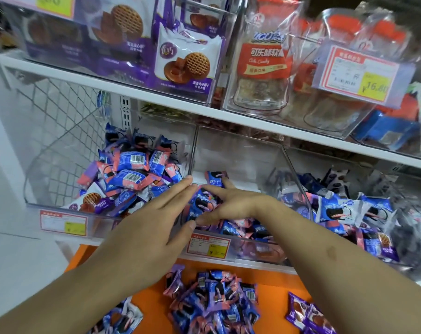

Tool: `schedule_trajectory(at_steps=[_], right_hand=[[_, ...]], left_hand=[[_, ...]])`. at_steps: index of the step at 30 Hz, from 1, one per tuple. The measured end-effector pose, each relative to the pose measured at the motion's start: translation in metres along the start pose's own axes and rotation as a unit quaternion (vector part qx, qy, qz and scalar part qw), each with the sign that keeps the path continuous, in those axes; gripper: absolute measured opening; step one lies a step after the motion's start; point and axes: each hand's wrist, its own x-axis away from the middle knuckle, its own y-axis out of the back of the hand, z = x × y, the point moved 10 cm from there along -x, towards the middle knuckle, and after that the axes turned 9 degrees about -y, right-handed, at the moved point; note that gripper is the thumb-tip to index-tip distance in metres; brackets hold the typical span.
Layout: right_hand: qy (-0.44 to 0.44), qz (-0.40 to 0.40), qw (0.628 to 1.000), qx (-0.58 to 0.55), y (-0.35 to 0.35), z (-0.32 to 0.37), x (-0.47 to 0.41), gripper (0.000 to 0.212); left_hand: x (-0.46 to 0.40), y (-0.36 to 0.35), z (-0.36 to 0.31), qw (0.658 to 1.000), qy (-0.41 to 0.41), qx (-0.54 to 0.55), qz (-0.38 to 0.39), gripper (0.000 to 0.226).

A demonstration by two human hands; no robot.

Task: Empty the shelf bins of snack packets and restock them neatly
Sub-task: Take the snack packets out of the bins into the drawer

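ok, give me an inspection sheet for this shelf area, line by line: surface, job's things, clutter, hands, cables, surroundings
Surface: orange ledge below the bins, a loose pile of packets on it.
Job's things: left bin heaped with blue-pink packets; middle bin mostly empty at the back, packets at its front.
Clutter: one purple cookie packet mixed into the left bin.
Hands: left hand flat, fingers straight, at the middle bin's front; right hand spread over packets there.
Cables: nothing seen.
Surroundings: upper shelf with cookie boxes, candy bags and a yellow price tag.
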Motion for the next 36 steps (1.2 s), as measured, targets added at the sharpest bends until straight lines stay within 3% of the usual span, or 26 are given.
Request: schedule_trajectory(at_steps=[4, 10, 21, 28, 36], right_hand=[[0.011, -0.021, 0.997, 0.07, -0.004, 0.002, 0.0, 0.113], [0.057, -0.157, 0.986, -0.002, 0.008, 0.004, -0.007, 0.105], [0.149, -0.288, 0.941, -0.1, 0.035, 0.004, 0.015, 0.083], [0.186, -0.309, 0.908, -0.216, 0.073, 0.004, 0.07, 0.061], [0.21, -0.29, 0.909, -0.211, 0.06, -0.013, 0.18, 0.076]], left_hand=[[0.001, 0.0, -0.001, 1.0, -0.004, 0.006, -0.001, 0.067], [0.001, 0.001, -0.003, 1.0, -0.011, 0.007, -0.006, 0.067], [0.001, -0.001, 0.002, 1.0, -0.014, 0.007, -0.013, 0.068], [0.002, -0.001, 0.005, 1.0, -0.005, 0.015, -0.007, 0.07], [0.006, -0.002, 0.007, 1.0, 0.01, 0.003, 0.018, 0.071]])
